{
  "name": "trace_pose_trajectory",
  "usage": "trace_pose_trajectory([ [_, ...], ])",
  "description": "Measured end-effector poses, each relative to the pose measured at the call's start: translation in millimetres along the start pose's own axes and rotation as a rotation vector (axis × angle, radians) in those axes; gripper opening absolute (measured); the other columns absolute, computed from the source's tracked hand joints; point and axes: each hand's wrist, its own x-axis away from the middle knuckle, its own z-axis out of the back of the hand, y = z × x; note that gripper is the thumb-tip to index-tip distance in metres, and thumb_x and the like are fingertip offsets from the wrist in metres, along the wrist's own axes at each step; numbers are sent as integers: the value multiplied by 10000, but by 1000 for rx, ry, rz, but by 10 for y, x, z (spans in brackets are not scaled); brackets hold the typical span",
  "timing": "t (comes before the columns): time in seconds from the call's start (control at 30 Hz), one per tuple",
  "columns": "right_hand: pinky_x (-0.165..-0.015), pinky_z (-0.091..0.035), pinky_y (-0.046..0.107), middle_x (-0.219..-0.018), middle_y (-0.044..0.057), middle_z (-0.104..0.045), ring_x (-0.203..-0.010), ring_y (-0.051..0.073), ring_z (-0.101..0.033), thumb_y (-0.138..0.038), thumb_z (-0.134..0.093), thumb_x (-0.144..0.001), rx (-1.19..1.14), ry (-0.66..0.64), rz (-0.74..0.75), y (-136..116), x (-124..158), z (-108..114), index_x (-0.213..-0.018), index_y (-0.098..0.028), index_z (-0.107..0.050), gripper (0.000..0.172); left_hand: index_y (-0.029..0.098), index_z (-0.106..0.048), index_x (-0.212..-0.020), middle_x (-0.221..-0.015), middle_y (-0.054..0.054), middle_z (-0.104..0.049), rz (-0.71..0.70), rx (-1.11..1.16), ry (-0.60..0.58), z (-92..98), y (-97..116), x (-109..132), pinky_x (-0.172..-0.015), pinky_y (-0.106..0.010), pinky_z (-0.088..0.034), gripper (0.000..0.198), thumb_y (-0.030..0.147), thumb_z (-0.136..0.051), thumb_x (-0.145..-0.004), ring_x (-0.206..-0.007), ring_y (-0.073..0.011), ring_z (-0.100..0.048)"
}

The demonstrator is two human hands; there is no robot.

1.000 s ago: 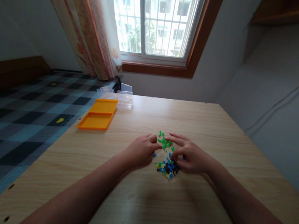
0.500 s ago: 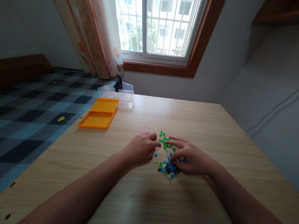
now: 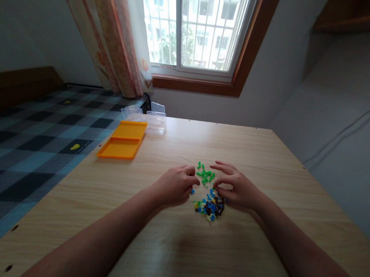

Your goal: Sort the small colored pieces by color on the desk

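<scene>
- Picking from the mixed brick pile, just beside the right hand, is judged underway.
- This hand's pinch is nearly closed; whether anything is held cannot be told.
- The left hand is curled, contents hidden; between both, green bricks are seen.
- Next, fine pinching is needed.

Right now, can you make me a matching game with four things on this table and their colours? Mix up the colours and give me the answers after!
Things:
1. Far heap of little pieces
2. Near heap of little pieces
3. Tray
4. Plastic containers

Colours:
A. Orange
B. See-through
C. Blue, brown, yellow and more, mixed
D. Green

Right pairs: 1-D, 2-C, 3-A, 4-B.
</scene>
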Motion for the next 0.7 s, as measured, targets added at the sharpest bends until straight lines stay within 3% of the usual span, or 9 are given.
trace_pose_trajectory([
  [0.23, -1088, -394, 573, -1327, 81, -630, -1360, 322, -446, -189, -695, -829, 163, 124, -129, 235, 32, -111, -871, -262, -773, 115, 285, -778, -946, -866, -31, -595, -51, 68, -67, 12, 61, 17, -695, -289, -478, 305, 140, -562, -786, -749, -160, -567],
  [0.4, -1060, -411, 551, -1273, 89, -654, -1277, 307, -512, -194, -681, -844, 164, 176, -78, 203, 10, -84, -889, -248, -768, 112, 319, -779, -1004, -862, -21, -583, -89, 106, -114, 12, 104, 21, -678, -275, -470, 360, 137, -573, -771, -718, -144, -544],
  [0.53, -890, -479, 418, -970, 64, -723, -940, 220, -625, -142, -647, -849, 58, 82, 46, 40, -23, -14, -881, -236, -755, 146, 322, -782, -998, -847, -22, -577, -101, 120, -131, 10, 119, 21, -676, -282, -460, 361, 139, -581, -760, -730, -155, -546],
  [0.7, -759, -436, 349, -796, 32, -686, -748, 172, -573, -91, -625, -808, -33, -110, 105, -172, -35, 10, -876, -230, -757, 204, 329, -780, -1004, -842, -21, -569, -88, 93, -149, 14, 108, 18, -676, -287, -456, 354, 148, -586, -771, -725, -160, -536],
])
